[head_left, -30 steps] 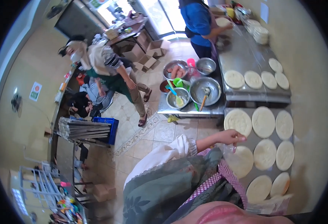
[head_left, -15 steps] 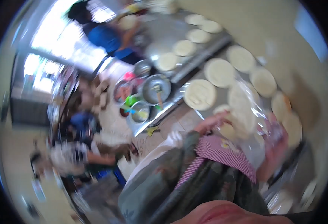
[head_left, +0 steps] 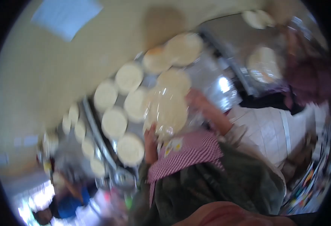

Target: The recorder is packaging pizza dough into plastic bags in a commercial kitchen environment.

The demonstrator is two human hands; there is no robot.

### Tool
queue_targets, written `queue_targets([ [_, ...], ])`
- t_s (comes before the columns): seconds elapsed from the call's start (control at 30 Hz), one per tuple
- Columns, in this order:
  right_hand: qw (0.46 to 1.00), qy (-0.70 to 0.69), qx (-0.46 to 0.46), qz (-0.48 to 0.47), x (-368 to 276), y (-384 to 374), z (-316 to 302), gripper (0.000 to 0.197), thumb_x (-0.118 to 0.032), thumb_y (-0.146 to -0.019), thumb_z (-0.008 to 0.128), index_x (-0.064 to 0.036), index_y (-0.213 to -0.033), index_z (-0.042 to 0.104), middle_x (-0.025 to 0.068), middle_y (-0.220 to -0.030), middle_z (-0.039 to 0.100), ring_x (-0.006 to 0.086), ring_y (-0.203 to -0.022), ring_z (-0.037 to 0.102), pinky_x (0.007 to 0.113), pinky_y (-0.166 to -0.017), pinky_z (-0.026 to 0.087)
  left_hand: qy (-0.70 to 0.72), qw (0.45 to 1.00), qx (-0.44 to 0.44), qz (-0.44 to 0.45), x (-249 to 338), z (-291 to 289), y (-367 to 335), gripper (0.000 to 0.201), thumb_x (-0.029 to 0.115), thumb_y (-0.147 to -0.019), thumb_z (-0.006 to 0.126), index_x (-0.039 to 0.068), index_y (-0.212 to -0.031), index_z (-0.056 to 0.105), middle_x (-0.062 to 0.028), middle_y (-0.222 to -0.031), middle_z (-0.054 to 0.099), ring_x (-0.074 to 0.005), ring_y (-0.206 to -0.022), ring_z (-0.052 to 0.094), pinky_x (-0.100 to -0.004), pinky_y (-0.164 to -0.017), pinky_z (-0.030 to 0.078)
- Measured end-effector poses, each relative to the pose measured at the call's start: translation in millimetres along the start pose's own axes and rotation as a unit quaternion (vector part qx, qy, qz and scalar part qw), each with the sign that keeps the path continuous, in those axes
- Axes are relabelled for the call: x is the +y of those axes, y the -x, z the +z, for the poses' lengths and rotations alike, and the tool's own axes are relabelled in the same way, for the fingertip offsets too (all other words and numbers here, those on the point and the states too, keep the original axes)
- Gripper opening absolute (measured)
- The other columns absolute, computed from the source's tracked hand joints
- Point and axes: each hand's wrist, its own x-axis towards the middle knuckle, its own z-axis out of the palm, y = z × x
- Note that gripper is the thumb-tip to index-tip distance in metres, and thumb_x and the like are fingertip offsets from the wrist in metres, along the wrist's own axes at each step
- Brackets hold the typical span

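Touching bagged flatbread [head_left: 172, 110] w/ L hand [head_left: 150, 141], R hand [head_left: 198, 101] (blurry) prob. too.

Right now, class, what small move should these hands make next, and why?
Probably the right hand should gently smooth the clear plastic: bright streaks suggest wrinkles where it covers a pale bread round, and the left hand is at its lower-left edge, perhaps able to steady it.

One head-worn fisheye view looks steeply down; left hand [head_left: 151, 143] and right hand [head_left: 198, 101] near; wall [head_left: 97, 60] beyond
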Motion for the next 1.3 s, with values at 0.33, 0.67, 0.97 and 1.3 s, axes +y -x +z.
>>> queue_targets([
  [0.33,0.994,-0.034,0.099,-0.036,30,40,-38,0.047,-0.028,-0.076,0.062,-0.0005,-0.112,0.05,0.0073,-0.1,0.058,0.0152,-0.088,0.054,0.028,-0.078,0.043,0.075,0.977,-0.19,-0.059,11,52,-83,0.026,0.023,-0.077,0.063,0.0,-0.082,0.053,-0.009,-0.075,0.06,-0.0158,-0.063,0.057,-0.0264,-0.058,0.047],
  [0.67,0.917,-0.199,0.317,-0.136,25,101,-50,0.033,-0.02,-0.08,0.059,-0.0053,-0.109,0.052,0.0033,-0.089,0.061,0.0115,-0.075,0.058,0.027,-0.059,0.048,-0.065,0.909,-0.41,0.048,21,112,-114,0.04,0.038,-0.085,0.048,0.002,-0.101,0.052,-0.0117,-0.074,0.061,-0.001,-0.04,0.028,-0.0184,-0.037,0.02],
  [0.97,0.818,-0.282,0.46,-0.2,52,104,-69,0.032,-0.015,-0.08,0.056,0.0021,-0.107,0.05,0.009,-0.094,0.058,0.0144,-0.08,0.057,0.027,-0.069,0.047,-0.102,0.861,-0.482,-0.123,5,107,-140,0.055,0.048,-0.086,0.037,0.006,-0.123,0.039,-0.0218,-0.083,0.06,-0.0037,-0.032,0.029,-0.0172,-0.031,0.022],
  [1.3,0.733,-0.399,0.511,-0.206,105,139,-59,0.031,-0.017,-0.08,0.055,0.0,-0.105,0.05,0.0092,-0.093,0.059,0.017,-0.078,0.059,0.03,-0.065,0.05,-0.108,0.863,-0.484,-0.102,4,139,-154,0.041,0.031,-0.088,0.041,0.004,-0.118,0.045,-0.0178,-0.073,0.06,-0.0005,-0.034,0.028,-0.0141,-0.033,0.019],
])
